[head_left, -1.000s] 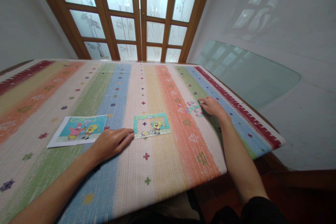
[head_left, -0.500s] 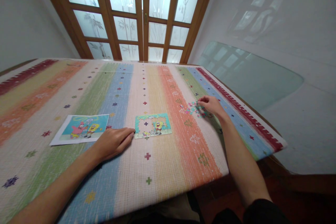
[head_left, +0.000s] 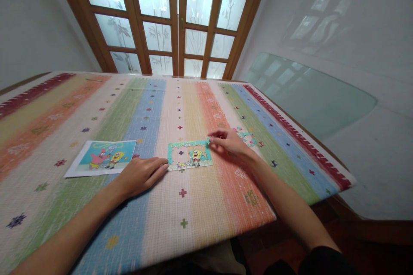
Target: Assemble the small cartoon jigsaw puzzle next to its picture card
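Bringing fingertips to the upper right corner of a part-built cartoon jigsaw (head_left: pixel 189 154), the right hand (head_left: pixel 229 145) appears to pinch a small piece there, though the piece itself is too small to make out. The left hand (head_left: pixel 142 174) lies flat and loosely open, holding nothing, fingertips touching the jigsaw's lower left edge on the striped worktop (head_left: pixel 200 206). Best practice here: keep that steadying hand down, line the piece up with the border gap, press lightly. A reference print (head_left: pixel 105 157) lies just left; loose pieces (head_left: pixel 248 136) sit right. Half a second earlier, the right hand was over that pile, well apart from the frame.
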Motion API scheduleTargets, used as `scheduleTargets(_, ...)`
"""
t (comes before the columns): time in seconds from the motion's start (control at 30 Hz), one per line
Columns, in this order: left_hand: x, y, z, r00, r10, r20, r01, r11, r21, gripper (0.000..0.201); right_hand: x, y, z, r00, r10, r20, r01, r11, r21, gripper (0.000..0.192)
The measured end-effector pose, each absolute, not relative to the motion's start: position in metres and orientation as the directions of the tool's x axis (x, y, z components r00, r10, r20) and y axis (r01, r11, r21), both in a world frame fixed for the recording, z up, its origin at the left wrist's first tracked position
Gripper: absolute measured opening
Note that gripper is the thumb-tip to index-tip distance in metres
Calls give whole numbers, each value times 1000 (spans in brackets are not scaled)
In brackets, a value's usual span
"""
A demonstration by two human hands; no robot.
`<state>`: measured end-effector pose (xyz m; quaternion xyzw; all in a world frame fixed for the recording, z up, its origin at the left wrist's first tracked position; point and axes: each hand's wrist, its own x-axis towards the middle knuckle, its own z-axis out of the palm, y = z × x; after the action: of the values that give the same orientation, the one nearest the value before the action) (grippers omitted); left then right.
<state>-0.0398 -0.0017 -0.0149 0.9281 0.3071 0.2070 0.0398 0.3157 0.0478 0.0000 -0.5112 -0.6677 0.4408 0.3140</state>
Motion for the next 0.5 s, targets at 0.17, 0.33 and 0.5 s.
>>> scheduleTargets(0.17, -38, -2, -16, 715, 581, 389, 549, -811, 201, 35, 293, 43, -12, -368, 930, 5, 446, 181, -877, 24)
scheduleTargets(0.33, -38, -2, -17, 712, 575, 403, 550, -813, 189, 32, 285, 40, -14, -374, 923, 94, 503, 287, -815, 19)
scheduleTargets(0.5, -38, -2, -17, 709, 579, 403, 553, -811, 191, 31, 283, 39, -15, -366, 913, 181, 550, 369, -749, 14)
